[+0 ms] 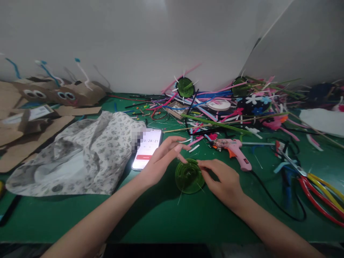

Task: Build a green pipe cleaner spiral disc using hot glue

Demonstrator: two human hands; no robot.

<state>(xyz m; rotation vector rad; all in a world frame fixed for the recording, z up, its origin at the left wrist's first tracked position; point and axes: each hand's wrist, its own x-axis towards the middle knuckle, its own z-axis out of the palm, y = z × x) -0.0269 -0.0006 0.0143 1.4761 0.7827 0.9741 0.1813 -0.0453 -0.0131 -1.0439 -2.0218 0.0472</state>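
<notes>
A round green disc (189, 177) with coiled rings lies on the green table, thin clear glue-like strands trailing from it. My left hand (168, 154) hovers over the disc's upper left edge with its fingers stretched apart, and I see nothing in it. At the upper right rim, the thumb and fingertips of my right hand (221, 179) are pinched together on the disc's edge. Whether some small piece is also between those fingertips is hidden. A pink glue gun (240, 154) lies just beyond my right hand, its black cord curving toward the front.
A lit phone (147, 148) lies beside my left hand, next to a patterned cloth (102, 150). Red- and yellow-handled tools (314, 186) rest at right. Behind are heaped pipe cleaners (206, 107) and a dark-rimmed green disc (185, 87). Cardboard figures (77, 95) stand at left.
</notes>
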